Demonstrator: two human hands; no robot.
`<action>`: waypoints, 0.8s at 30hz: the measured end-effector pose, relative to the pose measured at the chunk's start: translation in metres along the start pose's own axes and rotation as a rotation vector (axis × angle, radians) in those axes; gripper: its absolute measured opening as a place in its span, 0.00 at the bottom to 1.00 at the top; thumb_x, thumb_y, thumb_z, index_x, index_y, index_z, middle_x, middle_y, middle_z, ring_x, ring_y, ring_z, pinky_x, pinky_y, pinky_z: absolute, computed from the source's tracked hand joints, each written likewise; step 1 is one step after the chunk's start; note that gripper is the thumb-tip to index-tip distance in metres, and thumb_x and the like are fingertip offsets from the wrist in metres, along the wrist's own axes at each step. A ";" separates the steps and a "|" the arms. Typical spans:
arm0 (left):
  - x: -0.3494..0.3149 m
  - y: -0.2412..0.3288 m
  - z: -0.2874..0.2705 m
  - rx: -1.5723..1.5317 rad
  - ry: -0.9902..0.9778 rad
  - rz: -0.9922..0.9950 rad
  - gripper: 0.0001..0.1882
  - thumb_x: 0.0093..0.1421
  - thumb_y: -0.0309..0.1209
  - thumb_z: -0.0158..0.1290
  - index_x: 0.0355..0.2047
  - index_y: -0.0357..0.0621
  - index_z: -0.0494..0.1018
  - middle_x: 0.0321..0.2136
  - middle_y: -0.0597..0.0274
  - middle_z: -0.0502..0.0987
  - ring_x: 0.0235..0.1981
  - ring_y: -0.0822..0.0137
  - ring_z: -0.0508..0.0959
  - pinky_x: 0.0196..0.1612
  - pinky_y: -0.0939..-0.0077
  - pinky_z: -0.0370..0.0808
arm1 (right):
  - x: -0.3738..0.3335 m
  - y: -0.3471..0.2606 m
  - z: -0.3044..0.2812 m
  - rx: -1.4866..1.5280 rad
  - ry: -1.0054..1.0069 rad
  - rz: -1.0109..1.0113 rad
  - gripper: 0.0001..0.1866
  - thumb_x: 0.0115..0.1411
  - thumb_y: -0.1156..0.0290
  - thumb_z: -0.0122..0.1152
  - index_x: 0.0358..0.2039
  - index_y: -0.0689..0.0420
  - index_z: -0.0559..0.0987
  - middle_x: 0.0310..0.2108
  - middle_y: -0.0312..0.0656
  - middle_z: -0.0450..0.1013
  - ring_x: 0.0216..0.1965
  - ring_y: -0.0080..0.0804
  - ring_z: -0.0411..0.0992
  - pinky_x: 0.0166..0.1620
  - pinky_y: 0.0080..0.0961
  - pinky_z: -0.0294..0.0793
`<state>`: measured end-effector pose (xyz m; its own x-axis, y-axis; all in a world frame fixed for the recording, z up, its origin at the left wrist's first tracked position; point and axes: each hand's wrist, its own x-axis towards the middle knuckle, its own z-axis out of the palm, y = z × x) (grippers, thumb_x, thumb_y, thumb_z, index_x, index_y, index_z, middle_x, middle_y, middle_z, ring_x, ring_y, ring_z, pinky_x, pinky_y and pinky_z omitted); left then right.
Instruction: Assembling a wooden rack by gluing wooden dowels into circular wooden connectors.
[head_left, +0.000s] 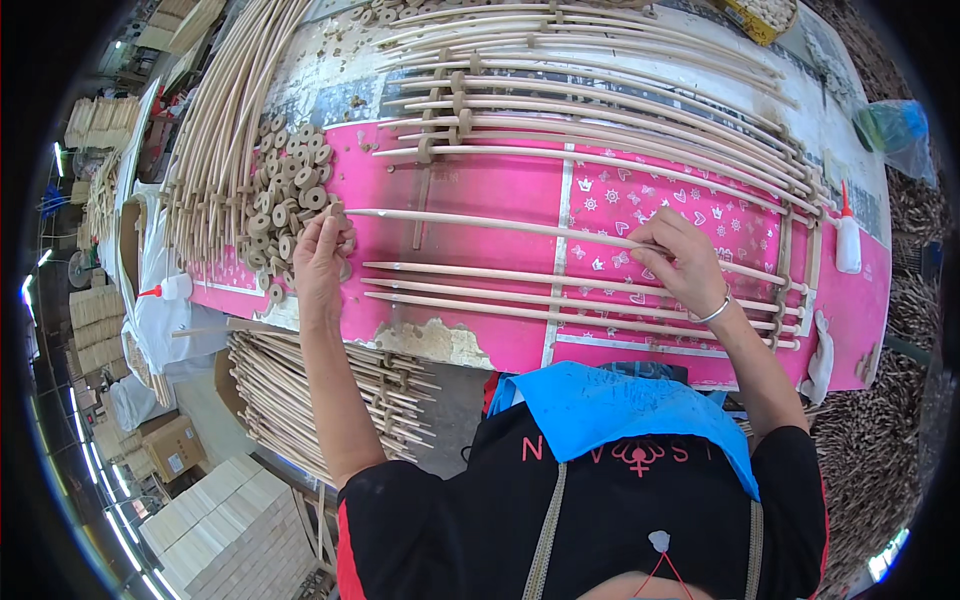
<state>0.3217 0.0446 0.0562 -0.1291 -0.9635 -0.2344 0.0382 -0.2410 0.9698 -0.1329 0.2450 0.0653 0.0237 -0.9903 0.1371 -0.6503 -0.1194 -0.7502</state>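
A slender, pale wooden rod (480, 222) with a tapered tip lies across the pink table. My right hand (682, 258) grips it right of its middle. By its left tip my left hand (319, 250) is closed in a pinch, at the edge of a heap of round wooden discs with centre holes (285, 190). What those fingers hold, if anything, blends into the heap. Three similar rods (460, 299) lie nearer to me, with brown discs near their right ends. Beyond, several more rods (600, 110) lie side by side, with discs near both ends.
A dense bundle of rods (215, 130) covers the table's left side. White glue bottles with red tips stand at the right (848, 240) and left (176, 288). More rods (300, 390) are stacked below the front edge. A yellow container (762, 18) sits at the far edge.
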 end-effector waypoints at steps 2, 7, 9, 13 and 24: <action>0.002 -0.001 0.001 -0.015 0.020 -0.009 0.14 0.73 0.36 0.56 0.51 0.38 0.76 0.37 0.65 0.79 0.37 0.75 0.77 0.39 0.82 0.75 | -0.001 0.000 0.000 0.000 -0.001 -0.023 0.07 0.61 0.76 0.69 0.39 0.63 0.83 0.32 0.41 0.72 0.30 0.31 0.73 0.33 0.28 0.71; 0.008 -0.002 0.000 -0.053 -0.013 -0.024 0.14 0.73 0.37 0.56 0.48 0.38 0.76 0.36 0.65 0.79 0.36 0.74 0.77 0.40 0.82 0.75 | 0.002 -0.001 -0.001 -0.013 0.003 -0.021 0.07 0.61 0.75 0.69 0.39 0.63 0.83 0.32 0.42 0.71 0.30 0.32 0.73 0.33 0.29 0.72; 0.010 -0.002 0.001 -0.065 -0.007 -0.033 0.14 0.73 0.37 0.56 0.48 0.38 0.76 0.36 0.64 0.79 0.36 0.74 0.77 0.39 0.82 0.75 | 0.003 0.001 -0.002 -0.025 0.005 -0.039 0.08 0.60 0.75 0.69 0.39 0.63 0.83 0.32 0.42 0.71 0.30 0.33 0.73 0.33 0.29 0.72; 0.009 0.002 0.019 -0.040 -0.048 -0.051 0.15 0.73 0.38 0.57 0.50 0.40 0.78 0.37 0.68 0.80 0.37 0.77 0.77 0.38 0.84 0.74 | 0.005 0.003 -0.003 -0.057 0.018 -0.033 0.08 0.60 0.75 0.70 0.39 0.63 0.83 0.31 0.43 0.72 0.31 0.33 0.74 0.34 0.29 0.73; 0.012 -0.003 0.054 -0.011 -0.082 -0.078 0.17 0.71 0.40 0.59 0.52 0.41 0.80 0.37 0.72 0.80 0.38 0.81 0.75 0.38 0.84 0.71 | 0.021 0.000 -0.005 -0.025 0.057 0.020 0.08 0.59 0.77 0.69 0.39 0.62 0.81 0.32 0.42 0.73 0.32 0.33 0.75 0.33 0.28 0.74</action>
<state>0.2667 0.0398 0.0536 -0.2127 -0.9291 -0.3025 0.0359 -0.3168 0.9478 -0.1362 0.2248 0.0718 -0.0322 -0.9866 0.1597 -0.6692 -0.0974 -0.7366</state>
